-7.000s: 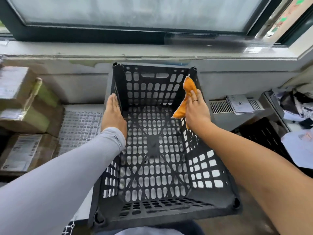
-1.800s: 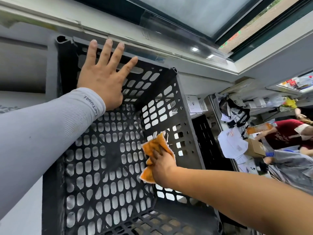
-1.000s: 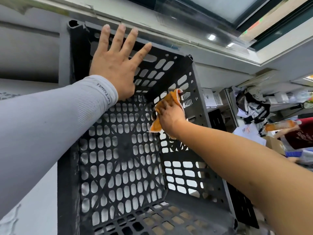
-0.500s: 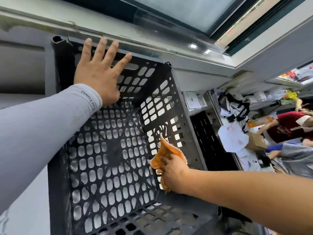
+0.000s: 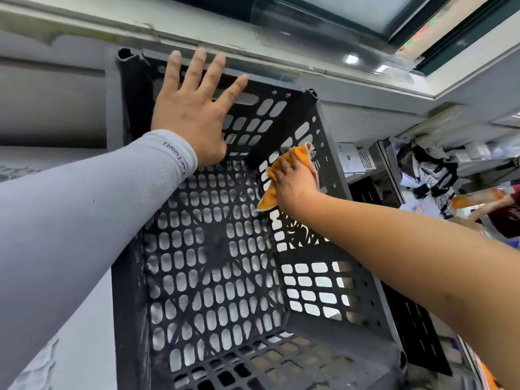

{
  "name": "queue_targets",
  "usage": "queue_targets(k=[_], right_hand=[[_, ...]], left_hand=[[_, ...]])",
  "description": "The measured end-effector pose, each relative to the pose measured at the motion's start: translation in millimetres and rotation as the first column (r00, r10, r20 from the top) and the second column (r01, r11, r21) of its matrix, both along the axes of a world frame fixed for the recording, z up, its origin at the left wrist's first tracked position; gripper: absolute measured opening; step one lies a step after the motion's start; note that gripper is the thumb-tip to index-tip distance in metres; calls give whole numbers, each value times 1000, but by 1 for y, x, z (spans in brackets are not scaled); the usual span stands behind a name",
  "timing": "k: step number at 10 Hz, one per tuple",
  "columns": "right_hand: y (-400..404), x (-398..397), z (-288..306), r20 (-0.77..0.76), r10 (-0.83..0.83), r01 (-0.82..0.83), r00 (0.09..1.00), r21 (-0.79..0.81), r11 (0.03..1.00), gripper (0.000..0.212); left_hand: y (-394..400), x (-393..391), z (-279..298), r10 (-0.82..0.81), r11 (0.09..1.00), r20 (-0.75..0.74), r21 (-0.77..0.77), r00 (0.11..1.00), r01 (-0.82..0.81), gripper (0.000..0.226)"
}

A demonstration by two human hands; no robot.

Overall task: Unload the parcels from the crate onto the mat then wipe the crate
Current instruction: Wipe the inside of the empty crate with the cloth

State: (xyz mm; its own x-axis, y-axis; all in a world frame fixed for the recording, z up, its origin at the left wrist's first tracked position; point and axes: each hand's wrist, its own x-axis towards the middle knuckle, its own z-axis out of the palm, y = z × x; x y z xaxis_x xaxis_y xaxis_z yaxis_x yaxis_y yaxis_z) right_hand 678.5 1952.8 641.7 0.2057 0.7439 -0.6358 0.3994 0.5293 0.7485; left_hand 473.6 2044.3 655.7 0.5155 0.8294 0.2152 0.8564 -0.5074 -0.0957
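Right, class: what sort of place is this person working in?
Probably a parcel sorting or stock room, by a window: a black crate being wiped, a cluttered side bench with papers and bags, another worker's arm.

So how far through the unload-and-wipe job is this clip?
Unloading looks done: the crate holds no parcels. Wiping is in hand: the right hand presses an orange cloth on the right inner wall while the left hand braces the far wall. Other walls may remain.

1. A cluttered parcel-sorting or stockroom workspace; a black perforated plastic crate [image 5: 213,249] sits below a window sill [image 5: 281,56]
2. At right, heaped bagged goods [image 5: 427,170], loose papers [image 5: 419,205] and a cardboard box [image 5: 464,222] crowd shelving
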Motion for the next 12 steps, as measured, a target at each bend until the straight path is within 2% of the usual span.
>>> queue_targets(k=[1,2,3,4,5,6,7,9,10,11,12], right_hand=[[-24,2,1,0,9,-9,1000,-75,997,69],[-57,-4,4,-109,-30,5,994,-223,975,59],[-97,-20,29,-7,-650,601,760,-374,706,58],[-129,-5,15,-641,-582,457,501,-375,807,57],[-154,7,5,-176,-528,406,830,-459,791,60],[-156,-4,18,-165,-376,278,912,-425,862,65],[-146,-4,18,-112,-220,150,969,-437,887,75],[-85,3,6,-140,-52,17,989,-242,970,70],[-31,9,4,-126,5,-11,992,-43,999,71],[2,14,0,-103,9,-3,995,57,998,74],[0,7,1,-105,-3,5,994,21,1000,76]], left_hand=[[1,-1,0,2,1000,5,6,1000,-2,103],[2,-1,0,8,1000,-7,-2,1000,-8,102],[2,0,1,3,1000,-6,-5,1000,-3,102],[1,-1,1,3,1000,-4,-7,1000,-3,102],[2,-1,1,3,1000,-5,-9,1000,-3,103],[2,0,1,7,1000,-8,-10,1000,-7,103],[2,-1,0,10,1000,-5,-9,1000,-10,102],[2,1,-2,6,1000,17,-8,1000,-6,101],[1,0,-1,7,1000,34,1,999,-7,101],[0,0,0,5,1000,19,-7,1000,-4,101],[0,0,0,4,1000,25,-10,1000,-4,101]])
